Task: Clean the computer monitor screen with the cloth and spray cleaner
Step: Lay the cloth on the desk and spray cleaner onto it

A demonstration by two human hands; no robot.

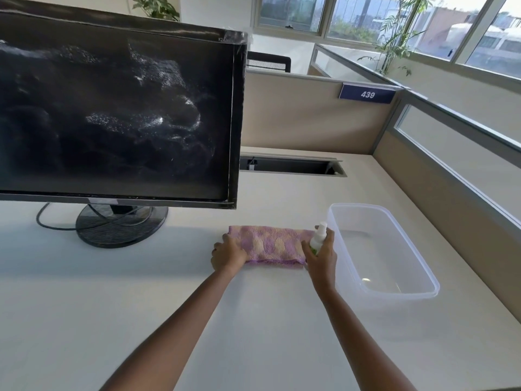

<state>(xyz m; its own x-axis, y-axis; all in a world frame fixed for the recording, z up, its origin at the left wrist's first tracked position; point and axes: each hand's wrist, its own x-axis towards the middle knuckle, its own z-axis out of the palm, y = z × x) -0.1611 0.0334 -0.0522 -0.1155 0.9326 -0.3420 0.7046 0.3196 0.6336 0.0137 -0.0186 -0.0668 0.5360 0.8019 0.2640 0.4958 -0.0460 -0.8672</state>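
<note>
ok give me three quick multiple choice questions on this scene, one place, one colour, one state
1. Where is the cloth?
A) on the desk, left of the clear tub
B) inside the tub
C) draped over the monitor

2. What colours is the cloth?
A) blue
B) purple and beige
C) green and white

3. What is the right hand doing?
A) lying flat, empty
B) wiping the screen
C) gripping the spray bottle

Answers: 1 A, it lies on the desk beside the tub; 2 B, purple and beige patches show; 3 C, its fingers wrap the bottle.
</note>
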